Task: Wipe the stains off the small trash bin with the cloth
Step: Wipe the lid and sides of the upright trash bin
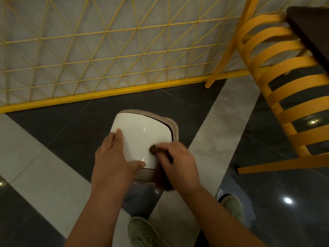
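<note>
- the small trash bin point(142, 138) stands on the tiled floor point(222, 125) near the yellow grid fence point(106, 50), right in front of the person's shoes
- left hand point(114, 157) lies flat-fingered on its white lid point(140, 129), bracing it
- right hand point(178, 163) grips a dark cloth point(154, 149), pressed on the lid's near right edge
- wiping looks underway; next, i'd judge, firm strokes across the lid while the bin is held steady

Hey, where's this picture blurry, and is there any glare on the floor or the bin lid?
Head view: motion blur smears the right hand and the dark cloth it holds; the yellow chair is soft too. Ceiling-light glare spots dot the glossy floor; the bin lid shows only thin glints. The fence lines bow, wide-angle distortion.
</note>
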